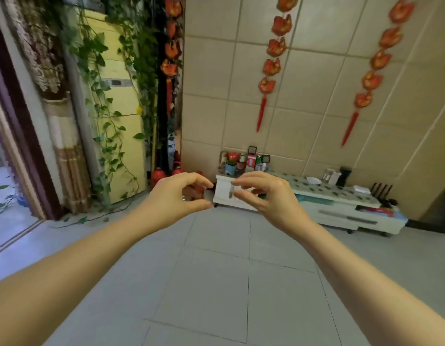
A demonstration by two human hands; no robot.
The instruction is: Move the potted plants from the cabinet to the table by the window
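A low white cabinet [336,208] stands against the tiled far wall. On its left end sits a small potted plant [231,166] in a light blue pot, with green leaves on top. Both my arms stretch forward over the floor, well short of the cabinet. My left hand [177,196] is empty, its fingers curved and apart. My right hand [264,193] is also empty, with fingers curled and spread. In the picture the hands overlap the cabinet's left end, below the pot.
Jars, a red box and bottles [251,161] crowd beside the pot. A white dish [313,180] and dark items lie further right. Trailing vines [109,116] hang over a yellow unit at left. Red containers [158,176] stand on the floor. A doorway [6,196] opens far left.
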